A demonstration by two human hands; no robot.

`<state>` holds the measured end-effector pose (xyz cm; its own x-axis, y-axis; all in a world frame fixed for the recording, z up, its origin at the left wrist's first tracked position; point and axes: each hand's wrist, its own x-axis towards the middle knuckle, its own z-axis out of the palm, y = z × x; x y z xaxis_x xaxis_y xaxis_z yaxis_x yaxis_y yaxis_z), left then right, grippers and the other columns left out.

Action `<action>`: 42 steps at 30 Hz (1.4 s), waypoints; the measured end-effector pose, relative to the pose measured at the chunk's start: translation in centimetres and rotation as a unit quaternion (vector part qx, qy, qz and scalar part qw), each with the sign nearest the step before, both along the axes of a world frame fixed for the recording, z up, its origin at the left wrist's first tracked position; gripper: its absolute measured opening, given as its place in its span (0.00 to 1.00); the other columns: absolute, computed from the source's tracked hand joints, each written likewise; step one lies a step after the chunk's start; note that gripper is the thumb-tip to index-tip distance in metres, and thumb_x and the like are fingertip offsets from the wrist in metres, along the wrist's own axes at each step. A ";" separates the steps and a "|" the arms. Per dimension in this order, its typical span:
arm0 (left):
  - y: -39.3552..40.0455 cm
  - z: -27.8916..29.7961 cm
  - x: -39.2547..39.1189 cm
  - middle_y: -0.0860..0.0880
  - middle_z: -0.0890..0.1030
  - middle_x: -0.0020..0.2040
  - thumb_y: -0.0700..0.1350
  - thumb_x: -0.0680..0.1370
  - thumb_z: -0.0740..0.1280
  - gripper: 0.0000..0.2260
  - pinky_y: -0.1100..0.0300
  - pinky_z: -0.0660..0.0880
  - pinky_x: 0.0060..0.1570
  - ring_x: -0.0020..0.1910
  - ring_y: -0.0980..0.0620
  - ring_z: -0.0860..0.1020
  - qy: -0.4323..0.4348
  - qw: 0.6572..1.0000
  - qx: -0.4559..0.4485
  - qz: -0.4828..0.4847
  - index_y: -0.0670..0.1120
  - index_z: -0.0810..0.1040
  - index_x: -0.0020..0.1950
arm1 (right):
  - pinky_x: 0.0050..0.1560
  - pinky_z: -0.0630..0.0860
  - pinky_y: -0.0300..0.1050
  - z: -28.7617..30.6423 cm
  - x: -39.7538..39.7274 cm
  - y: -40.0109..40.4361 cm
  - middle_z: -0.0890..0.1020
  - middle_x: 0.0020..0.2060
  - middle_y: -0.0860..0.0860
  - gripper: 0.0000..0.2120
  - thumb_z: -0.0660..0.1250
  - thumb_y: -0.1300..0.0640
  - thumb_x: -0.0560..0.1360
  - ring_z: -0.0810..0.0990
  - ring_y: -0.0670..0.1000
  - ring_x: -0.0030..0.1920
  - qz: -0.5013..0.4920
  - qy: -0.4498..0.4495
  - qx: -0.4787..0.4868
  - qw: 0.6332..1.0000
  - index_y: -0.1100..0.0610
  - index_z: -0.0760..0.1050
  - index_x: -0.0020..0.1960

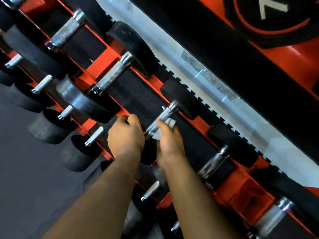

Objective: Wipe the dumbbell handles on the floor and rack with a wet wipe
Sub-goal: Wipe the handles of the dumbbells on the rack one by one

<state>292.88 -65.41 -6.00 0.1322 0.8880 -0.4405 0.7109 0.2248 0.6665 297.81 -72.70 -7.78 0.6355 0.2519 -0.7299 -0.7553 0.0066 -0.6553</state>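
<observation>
Gripping a knurled steel dumbbell handle [159, 120] through a pale wet wipe [170, 123], the right hand [168, 144] is curling its fingers around the bar on the upper tier of the orange rack [110, 61]. The left hand [126, 135] is sitting just beside it with fingers curled over the near black head of the same dumbbell, apparently steadying it; what the fingertips are touching cannot be told. The wipe is bunching at the near part of the handle, with little cloth showing along the far part, so the stretch toward the far rubber head [181, 99] is at risk of being skipped. The dumbbell is resting on the black rubber tray pad [136, 95]; a hard twist could be rolling it toward the rack edge, above the lower-tier dumbbells [51, 125].
</observation>
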 end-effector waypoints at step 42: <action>0.1 -0.1 0.0 0.46 0.81 0.38 0.54 0.77 0.57 0.15 0.48 0.78 0.48 0.43 0.41 0.79 0.010 1.000 -0.003 -0.002 0.47 0.76 0.37 | 0.43 0.82 0.50 -0.5 3.4 2.4 0.86 0.42 0.55 0.19 0.76 0.47 0.72 0.85 0.51 0.39 -0.002 0.009 -0.067 0.998 0.59 0.79 0.55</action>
